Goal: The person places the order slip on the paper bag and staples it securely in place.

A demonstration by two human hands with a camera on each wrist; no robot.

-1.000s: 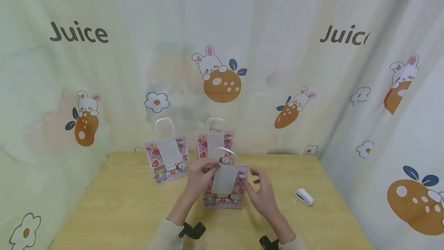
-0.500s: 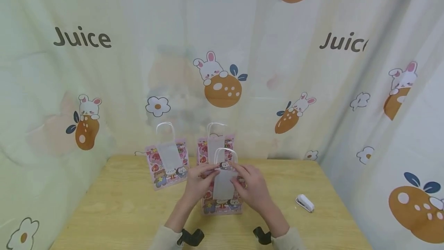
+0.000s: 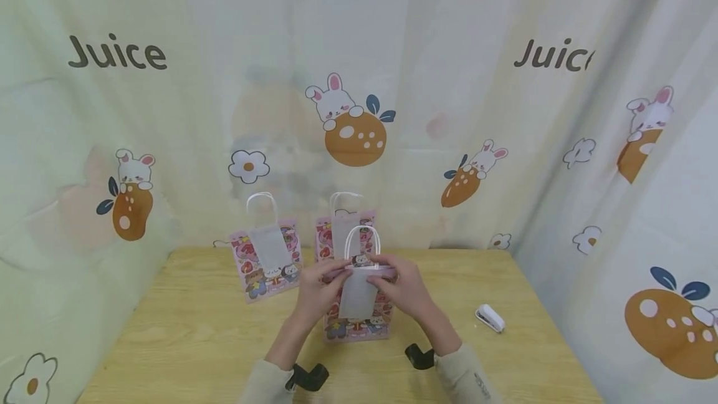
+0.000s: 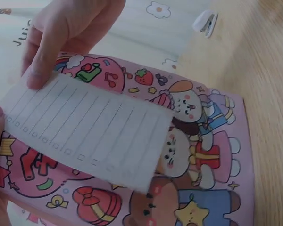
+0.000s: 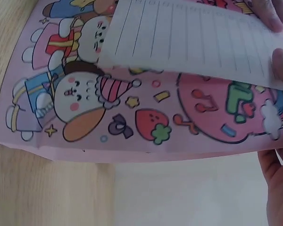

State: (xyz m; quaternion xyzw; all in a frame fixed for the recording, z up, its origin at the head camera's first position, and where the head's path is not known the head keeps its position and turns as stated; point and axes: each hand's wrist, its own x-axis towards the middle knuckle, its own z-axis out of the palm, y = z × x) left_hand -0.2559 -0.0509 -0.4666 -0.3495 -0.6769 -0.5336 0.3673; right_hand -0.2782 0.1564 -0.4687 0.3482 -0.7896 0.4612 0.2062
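Note:
A small pink gift bag [image 3: 359,330] with cartoon animals and white handles [image 3: 362,235] stands upright on the table. Against its front lies a white lined slip of paper [image 4: 89,127] with a row of little checkboxes. My left hand [image 3: 318,292] pinches the top edge of paper and bag at the left, thumb in front. At the right of the same edge, my right hand [image 3: 408,288] pinches likewise, thumb on the paper. Some of its fingers [image 5: 276,181] show behind the bag in the right wrist view. What fastens the slip, if anything, is hidden.
Two similar bags with paper slips stand behind, a left one [image 3: 266,260] and a middle one [image 3: 324,235] partly covered. A white mini stapler [image 3: 490,318] lies on the wooden table [image 3: 185,341] to the right. A printed curtain [image 3: 269,111] hangs around the table.
My right hand has gone from the bag's right side to its top edge and now pinches there, close to the left hand. The left hand keeps its hold.

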